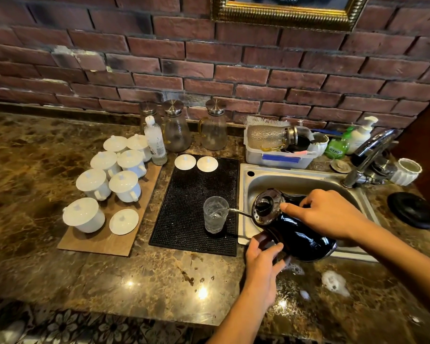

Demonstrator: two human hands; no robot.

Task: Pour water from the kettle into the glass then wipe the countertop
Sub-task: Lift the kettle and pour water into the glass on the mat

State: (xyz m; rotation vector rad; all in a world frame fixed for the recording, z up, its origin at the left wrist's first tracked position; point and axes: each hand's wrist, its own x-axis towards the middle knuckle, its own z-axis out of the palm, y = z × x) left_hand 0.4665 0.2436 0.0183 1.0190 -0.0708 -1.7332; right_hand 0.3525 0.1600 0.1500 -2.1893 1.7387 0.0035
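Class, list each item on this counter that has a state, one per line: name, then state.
kettle: tilted, spout over the glass, pouring
glass: upright on the black mat, partly filled
right hand: gripping the kettle handle
left hand: steadying the kettle's underside
white cups: lidded, on the board
pitchers: capped, upright
tap: no water seen running
countertop: foam patches, unwiped

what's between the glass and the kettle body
Only the kettle's thin spout, reaching from the kettle over the sink rim to the glass on the black mat, in the head view.
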